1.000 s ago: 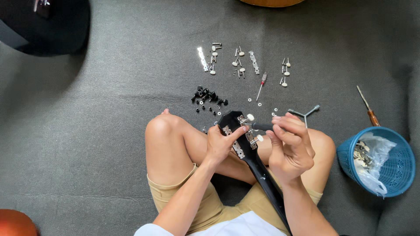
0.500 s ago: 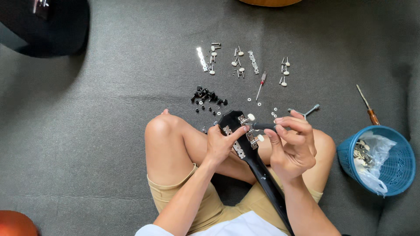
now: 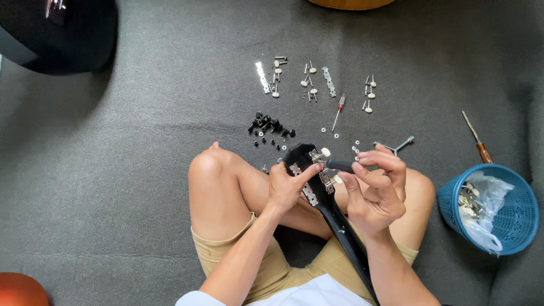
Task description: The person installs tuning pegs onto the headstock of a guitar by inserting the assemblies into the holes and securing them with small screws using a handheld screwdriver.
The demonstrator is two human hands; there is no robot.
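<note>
Gripping the screwdriver (image 3: 340, 165), right hand (image 3: 375, 190) stays at headstock (image 3: 310, 170).

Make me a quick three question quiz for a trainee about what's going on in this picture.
1. True or false: the left hand steadies the black guitar headstock.
2. What does the right hand hold? A) hammer B) dark-handled tool C) scissors
3. Where is the blue basket relative to the person?

Key
1. True.
2. B, the dark-handled tool, its tip at the headstock's tuners.
3. On the grey floor at the person's right, beside the knee.
</note>
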